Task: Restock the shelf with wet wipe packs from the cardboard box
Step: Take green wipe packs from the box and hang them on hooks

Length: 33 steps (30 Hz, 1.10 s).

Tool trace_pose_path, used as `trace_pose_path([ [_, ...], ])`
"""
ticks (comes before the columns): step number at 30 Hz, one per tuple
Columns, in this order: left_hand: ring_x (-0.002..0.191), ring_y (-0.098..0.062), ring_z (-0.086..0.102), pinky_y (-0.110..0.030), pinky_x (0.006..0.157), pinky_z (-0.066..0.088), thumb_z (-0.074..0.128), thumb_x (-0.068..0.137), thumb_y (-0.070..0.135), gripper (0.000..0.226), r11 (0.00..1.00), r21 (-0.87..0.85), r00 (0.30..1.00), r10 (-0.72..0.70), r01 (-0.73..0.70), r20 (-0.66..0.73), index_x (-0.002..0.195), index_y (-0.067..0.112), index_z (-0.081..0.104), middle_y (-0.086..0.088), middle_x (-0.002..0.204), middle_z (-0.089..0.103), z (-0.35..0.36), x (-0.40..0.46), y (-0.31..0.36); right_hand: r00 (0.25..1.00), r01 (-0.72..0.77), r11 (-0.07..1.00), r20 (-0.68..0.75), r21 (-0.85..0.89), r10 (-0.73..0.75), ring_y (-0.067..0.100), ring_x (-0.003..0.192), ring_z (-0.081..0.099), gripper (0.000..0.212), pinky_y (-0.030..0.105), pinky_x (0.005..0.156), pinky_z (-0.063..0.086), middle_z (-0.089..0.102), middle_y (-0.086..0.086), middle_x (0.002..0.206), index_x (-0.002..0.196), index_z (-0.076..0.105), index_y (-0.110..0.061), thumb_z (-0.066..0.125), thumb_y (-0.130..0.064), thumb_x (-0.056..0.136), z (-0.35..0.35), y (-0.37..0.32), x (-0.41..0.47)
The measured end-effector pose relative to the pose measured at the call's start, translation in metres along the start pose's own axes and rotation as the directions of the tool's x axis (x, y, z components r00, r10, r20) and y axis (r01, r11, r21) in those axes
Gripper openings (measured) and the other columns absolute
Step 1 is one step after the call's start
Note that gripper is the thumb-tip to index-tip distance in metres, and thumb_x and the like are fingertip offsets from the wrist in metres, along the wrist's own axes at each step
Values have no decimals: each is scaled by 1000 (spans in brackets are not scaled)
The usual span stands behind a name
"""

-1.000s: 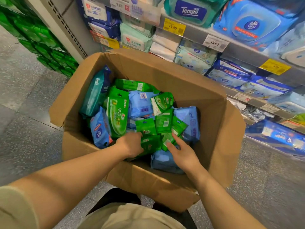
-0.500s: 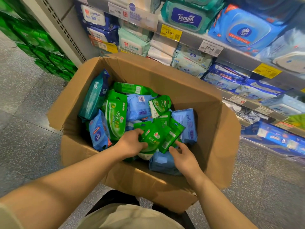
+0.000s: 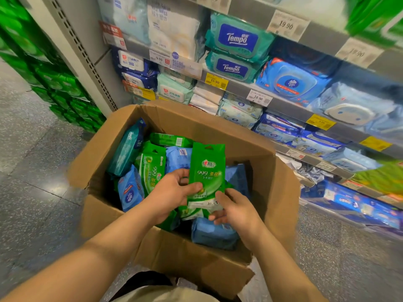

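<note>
Above the open cardboard box [image 3: 165, 253], in the single head view, the two hands meet on a small stack of green wet wipe packs [image 3: 206, 171] that stands upright, its hanging tab uppermost and its printed face toward the camera. The left hand [image 3: 172, 194] grips the stack from its left edge, thumb across the front and fingers curled behind; the right hand [image 3: 234, 207] holds the bottom right corner, thumb on the front and fingers under the lower packs, so both are clamped on the same bundle. How many packs the bundle counts I cannot tell. Beneath it the box holds more stock: a larger green pack [image 3: 151, 168], a teal pack [image 3: 127, 147] leaning on the left wall, and blue packs [image 3: 213, 234] near the front. The shelf [image 3: 237, 85] rises just behind the box, its tiers filled with teal and blue packs and fronted with yellow price tags [image 3: 216, 81]. The step in hand looks like gathering and squaring a handful before stocking. The next move likely calls for lifting the bundle clear of the box rim and finding the matching green slot, which is not plainly visible here; a firm two-handed hold should keep the slippery packs from fanning out.
</note>
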<state>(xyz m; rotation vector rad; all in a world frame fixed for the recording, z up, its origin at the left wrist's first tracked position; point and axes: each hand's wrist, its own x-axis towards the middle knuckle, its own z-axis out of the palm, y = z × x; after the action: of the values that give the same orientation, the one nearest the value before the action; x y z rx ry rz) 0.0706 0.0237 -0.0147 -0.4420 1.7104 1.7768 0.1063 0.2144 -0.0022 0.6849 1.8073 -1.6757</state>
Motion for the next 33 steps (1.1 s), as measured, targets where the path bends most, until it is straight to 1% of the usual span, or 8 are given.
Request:
trace_pose_path([
  [3,83,-11,73,-21,54,51,68,97,8,27,997,-47,997,70,-68,45,123,11,63,-8,109,78,2,-17,15,995,101,994,-9,-42,-101,24,59,65,20,32,51,52,69,30,102,110,58,3,56,-17,104,4,-9,-15],
  [8,104,-37,73,-49,74,64,71,96,15,38,988,-104,990,120,-113,69,131,24,60,-26,120,66,3,-36,33,940,321,939,-79,-127,-332,20,62,63,10,33,57,52,73,16,86,105,65,-13,58,-20,104,5,-30,-51],
  [12,92,-31,76,-43,74,62,75,94,19,50,971,-21,962,238,-237,131,138,30,54,-12,110,76,8,-54,48,905,391,920,-169,-31,-391,20,61,61,9,29,54,51,72,18,87,107,66,-13,60,-19,103,7,-48,-75],
  [20,68,-20,69,-28,61,58,68,95,1,40,911,-48,899,412,-410,146,128,22,58,-14,95,78,39,-97,102,870,460,886,-223,49,-439,19,52,58,12,29,50,47,74,8,78,101,72,-25,61,-24,101,-9,-81,-112],
  [23,77,-24,72,-34,68,60,69,93,-1,45,877,-44,867,480,-478,134,131,19,57,-12,103,79,52,-112,114,821,549,836,-190,10,-538,14,44,56,14,19,46,46,71,-2,63,104,72,-14,58,-11,101,-23,-94,-139],
  [27,75,-30,69,-37,68,62,78,82,10,61,876,-101,867,482,-472,128,137,21,53,-24,104,74,68,-132,124,810,581,803,-190,133,-555,17,43,54,19,26,45,47,68,11,66,118,63,2,57,-1,101,-33,-101,-160],
  [29,70,-29,66,-37,67,60,80,76,16,69,871,-85,856,490,-483,162,139,23,52,-32,97,68,76,-143,129,780,621,774,-189,124,-596,20,45,55,18,26,44,46,66,15,67,117,65,0,57,-2,101,-40,-102,-170],
  [33,69,-29,63,-40,68,55,83,84,12,66,835,-7,822,543,-550,172,139,35,55,-22,95,61,84,-157,137,728,685,715,-149,140,-669,22,52,57,17,26,48,46,70,9,69,115,69,-12,58,-9,102,-54,-106,-190],
])
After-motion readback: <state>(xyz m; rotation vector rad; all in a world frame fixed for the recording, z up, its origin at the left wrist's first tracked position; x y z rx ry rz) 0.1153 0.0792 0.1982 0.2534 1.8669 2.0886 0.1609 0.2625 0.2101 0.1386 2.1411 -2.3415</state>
